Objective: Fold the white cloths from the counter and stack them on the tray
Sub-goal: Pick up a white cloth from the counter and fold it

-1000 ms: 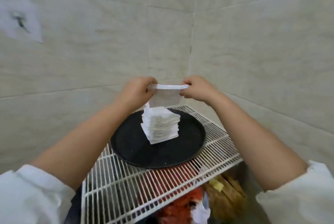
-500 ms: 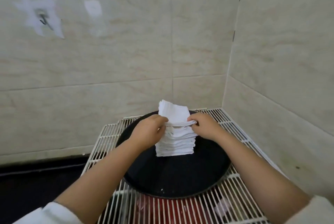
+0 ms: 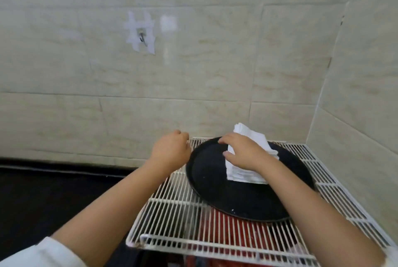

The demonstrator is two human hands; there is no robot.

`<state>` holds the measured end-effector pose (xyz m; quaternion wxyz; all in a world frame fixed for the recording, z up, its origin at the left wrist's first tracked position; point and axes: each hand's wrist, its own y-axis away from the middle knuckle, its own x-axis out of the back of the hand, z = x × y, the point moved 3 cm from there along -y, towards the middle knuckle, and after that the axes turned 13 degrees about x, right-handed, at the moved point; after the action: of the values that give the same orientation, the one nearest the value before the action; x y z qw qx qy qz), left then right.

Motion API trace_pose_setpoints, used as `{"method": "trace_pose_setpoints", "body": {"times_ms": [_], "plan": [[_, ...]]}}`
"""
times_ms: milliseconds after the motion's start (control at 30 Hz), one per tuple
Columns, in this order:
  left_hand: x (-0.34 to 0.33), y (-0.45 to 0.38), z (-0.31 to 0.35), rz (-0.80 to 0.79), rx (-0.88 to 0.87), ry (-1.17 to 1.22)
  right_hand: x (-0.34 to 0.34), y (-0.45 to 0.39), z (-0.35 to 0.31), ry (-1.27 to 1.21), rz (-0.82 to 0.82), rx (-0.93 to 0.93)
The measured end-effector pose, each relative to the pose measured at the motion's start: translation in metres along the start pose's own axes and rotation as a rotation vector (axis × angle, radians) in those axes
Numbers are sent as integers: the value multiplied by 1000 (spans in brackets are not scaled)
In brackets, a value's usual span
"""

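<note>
Right hand grip: right hand point(image 3: 245, 154) lies flat on top of the stack of folded white cloths point(image 3: 249, 159), fingers out straight and pressing down, thumb against the stack's left side
Left hand grip: left hand point(image 3: 170, 150) holds nothing, fingers curled in loosely, just beside the tray's left rim
Cloths: piled neatly on the round black tray point(image 3: 206, 172), toward the back of it
Tray: sits on a white wire rack point(image 3: 170, 208) in the corner where two tiled walls meet
Under the rack: something red shows through the wires, too blurry to tell what
Wall: a small metal hook point(image 3: 141, 37) stuck on with white tape strips
Sleeves: white, at the bottom corners
</note>
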<state>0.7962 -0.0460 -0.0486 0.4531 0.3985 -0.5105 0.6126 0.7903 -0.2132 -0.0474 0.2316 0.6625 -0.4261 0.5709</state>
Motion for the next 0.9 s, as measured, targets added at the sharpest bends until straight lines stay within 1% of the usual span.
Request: {"method": "trace_pose_setpoints", "body": {"times_ms": [100,200,333,400,500,600,667,767,900], "plan": [[26,33,-81,3,184,-65,-10,-32,-86,33,-76,191],[64,83,-171,63,329,-125,-27,-61,-190,45,-74,353],[124,175,-303,179,511,-227,-61,-80,-351,-53,-47,567],[151,229,-367,213,633,-292,-83,-83,-434,-102,-61,681],[182,311,-451,220,844,-348,-115,-79,-546,-160,-63,825],[203,398,-523,218,1075,-386,-151,-68,-655,-232,-91,963],[214,450,-563,226,1194,-396,-172,-57,-720,-281,-121,1037],[231,525,-619,246,1357,-431,-207,-41,-822,-339,-187,1163],[248,602,-694,274,1556,-458,-253,-26,-938,-423,-233,1308]]}}
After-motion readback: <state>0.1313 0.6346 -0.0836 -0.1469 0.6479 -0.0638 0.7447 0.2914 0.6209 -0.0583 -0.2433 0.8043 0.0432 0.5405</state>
